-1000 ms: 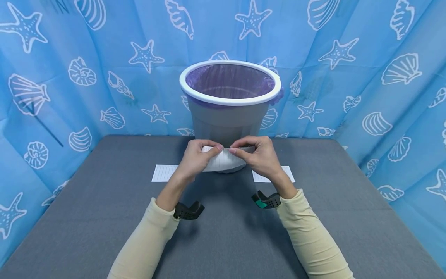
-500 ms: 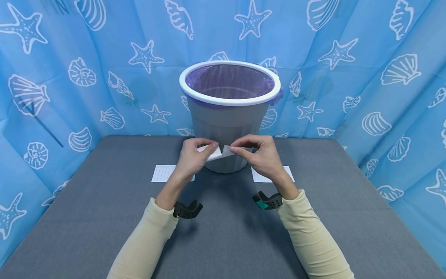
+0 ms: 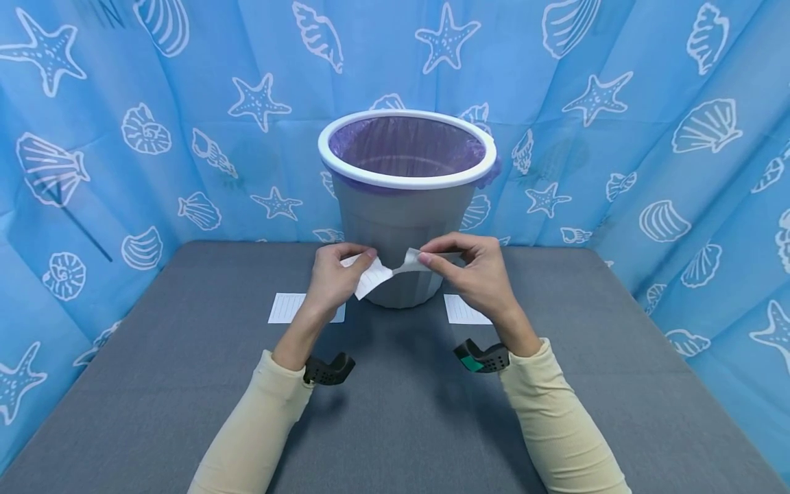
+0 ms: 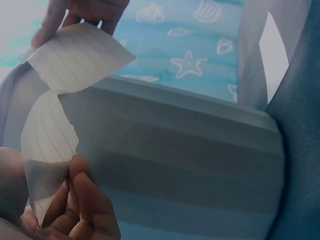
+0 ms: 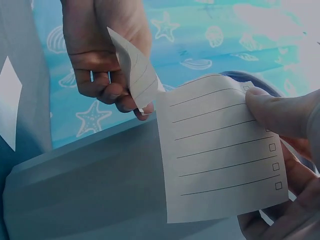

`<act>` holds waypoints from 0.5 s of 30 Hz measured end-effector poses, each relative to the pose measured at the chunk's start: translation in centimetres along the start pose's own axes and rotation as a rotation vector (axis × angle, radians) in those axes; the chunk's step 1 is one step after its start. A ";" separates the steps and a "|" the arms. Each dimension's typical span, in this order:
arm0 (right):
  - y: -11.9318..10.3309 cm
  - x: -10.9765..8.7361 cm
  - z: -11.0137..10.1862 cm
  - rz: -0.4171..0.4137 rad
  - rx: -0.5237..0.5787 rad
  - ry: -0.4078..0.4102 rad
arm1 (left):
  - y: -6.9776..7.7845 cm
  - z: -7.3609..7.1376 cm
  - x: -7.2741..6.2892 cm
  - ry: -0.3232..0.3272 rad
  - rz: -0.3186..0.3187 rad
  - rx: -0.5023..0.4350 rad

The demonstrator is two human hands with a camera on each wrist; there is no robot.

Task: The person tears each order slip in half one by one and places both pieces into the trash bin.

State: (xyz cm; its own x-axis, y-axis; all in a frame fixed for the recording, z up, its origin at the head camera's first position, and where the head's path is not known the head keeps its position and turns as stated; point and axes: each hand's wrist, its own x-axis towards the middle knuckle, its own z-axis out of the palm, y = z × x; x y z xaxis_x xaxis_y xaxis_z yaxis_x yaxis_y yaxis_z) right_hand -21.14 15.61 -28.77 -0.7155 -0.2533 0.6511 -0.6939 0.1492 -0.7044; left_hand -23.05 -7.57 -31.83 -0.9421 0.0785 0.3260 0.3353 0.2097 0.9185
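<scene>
- Paper, white, thin, rectangular and dark-ruled, has split further in the last second; its halves meet only at a narrow neck, so I judge this tear nearly done.
- My left hand pinches one half, my right hand the other, both held before the round, grey, ribbed bin.
- Torn edges look slightly ragged; the halves bend and curl.
- Inside the bin, the purple liner looks filmy and crinkled.

pale yellow sleeves; black perforated wristbands, green patch on the right.
</scene>
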 end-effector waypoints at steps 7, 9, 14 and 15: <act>-0.3 0.0 -0.1 0.003 -0.004 0.005 | -0.2 -0.1 0.1 0.018 -0.012 0.010; -0.3 0.0 -0.2 0.002 0.000 0.007 | -0.3 -0.2 0.1 0.023 -0.017 0.009; -0.4 -0.1 -0.3 -0.003 0.007 0.013 | -0.5 -0.4 0.2 0.027 -0.013 -0.002; -0.4 -0.1 -0.3 -0.005 0.007 0.015 | -0.5 -0.4 0.2 0.031 -0.011 -0.004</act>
State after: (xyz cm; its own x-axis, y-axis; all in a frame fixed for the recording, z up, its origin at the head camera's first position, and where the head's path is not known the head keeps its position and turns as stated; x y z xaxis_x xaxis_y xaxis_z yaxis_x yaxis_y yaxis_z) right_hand -20.82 15.81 -28.46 -0.7134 -0.2393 0.6586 -0.6966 0.1411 -0.7034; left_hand -23.41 -8.09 -32.13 -0.9453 0.0464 0.3230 0.3254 0.2061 0.9228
